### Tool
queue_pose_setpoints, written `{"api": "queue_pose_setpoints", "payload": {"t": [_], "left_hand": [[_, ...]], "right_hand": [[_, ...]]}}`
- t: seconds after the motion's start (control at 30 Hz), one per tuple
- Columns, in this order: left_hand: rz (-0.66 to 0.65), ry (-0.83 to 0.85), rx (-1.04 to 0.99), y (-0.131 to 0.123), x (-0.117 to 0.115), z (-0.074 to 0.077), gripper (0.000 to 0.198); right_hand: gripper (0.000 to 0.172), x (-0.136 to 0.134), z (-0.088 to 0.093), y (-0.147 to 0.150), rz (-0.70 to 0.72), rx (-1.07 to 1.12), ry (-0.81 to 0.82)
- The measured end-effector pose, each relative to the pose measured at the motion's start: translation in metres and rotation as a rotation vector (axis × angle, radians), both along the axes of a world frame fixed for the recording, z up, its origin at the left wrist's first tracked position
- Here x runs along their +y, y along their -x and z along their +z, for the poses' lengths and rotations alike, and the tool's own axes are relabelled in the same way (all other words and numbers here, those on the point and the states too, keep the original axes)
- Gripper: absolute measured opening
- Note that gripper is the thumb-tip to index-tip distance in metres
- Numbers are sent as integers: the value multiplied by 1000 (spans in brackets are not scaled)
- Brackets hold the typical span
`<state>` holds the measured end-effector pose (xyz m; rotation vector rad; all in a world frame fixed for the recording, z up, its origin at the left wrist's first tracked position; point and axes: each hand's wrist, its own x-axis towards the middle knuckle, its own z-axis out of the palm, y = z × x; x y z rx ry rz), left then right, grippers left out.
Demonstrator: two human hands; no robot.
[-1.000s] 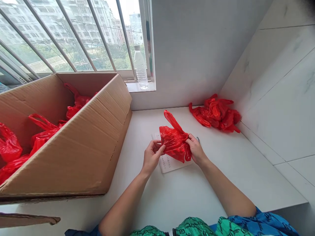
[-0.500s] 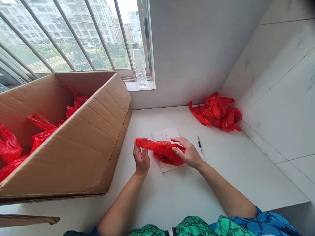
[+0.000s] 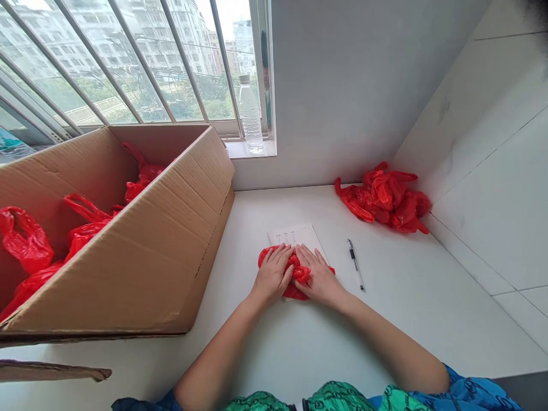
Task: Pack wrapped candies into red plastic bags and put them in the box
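Observation:
A crumpled red plastic bag [image 3: 301, 275] lies over a sheet or pad of paper with writing [image 3: 299, 234] on the white table. Flat on the bag's left part rests my left hand [image 3: 273, 275], fingers stretched out. My right hand [image 3: 320, 277] presses on its right part, also with fingers extended. The fingertips of both hands almost meet, and red plastic bulges up between them. Beneath the hands, much of the bag and the lower part of the paper are hidden. A black-and-clear pen [image 3: 355, 264] lies to the right of my right hand.
At left stands a large open cardboard box [image 3: 141, 251] holding several red plastic bags [image 3: 85, 231]. A heap of red bags [image 3: 387, 200] sits at the back right against the wall. On the window sill stands a clear water bottle [image 3: 250, 117]. A cardboard flap [image 3: 55, 372] juts in at lower left.
Both hands have come down and closer together. The red bag, held up and stretched a moment ago, now lies bunched on the paper under my flattened palms. The view has shifted slightly.

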<state>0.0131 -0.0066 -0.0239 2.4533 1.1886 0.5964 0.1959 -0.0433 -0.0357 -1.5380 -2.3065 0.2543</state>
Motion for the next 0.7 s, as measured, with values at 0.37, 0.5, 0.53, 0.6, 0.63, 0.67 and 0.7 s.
{"api": "queue_pose_setpoints", "payload": {"t": [0.37, 0.5, 0.53, 0.6, 0.63, 0.67, 0.7], "left_hand": [[10, 10, -44, 0, -1, -7, 49], [5, 75, -138, 0, -1, -7, 49], [-6, 113, -196, 1, 0, -6, 48], [8, 236, -401, 5, 1, -4, 44], [41, 299, -520, 8, 2, -3, 43], [93, 348, -630, 12, 2, -1, 44], [157, 374, -719, 17, 3, 1, 46]], "right_hand": [[74, 3, -4, 1, 10, -17, 22], [74, 3, -2, 2, 11, -8, 56], [74, 3, 1, 1, 19, 9, 70], [74, 2, 9, -3, 51, 64, 107], [72, 2, 14, -7, 65, 102, 123], [70, 2, 19, -11, 74, 142, 132], [66, 1, 24, -16, 74, 178, 129]]}}
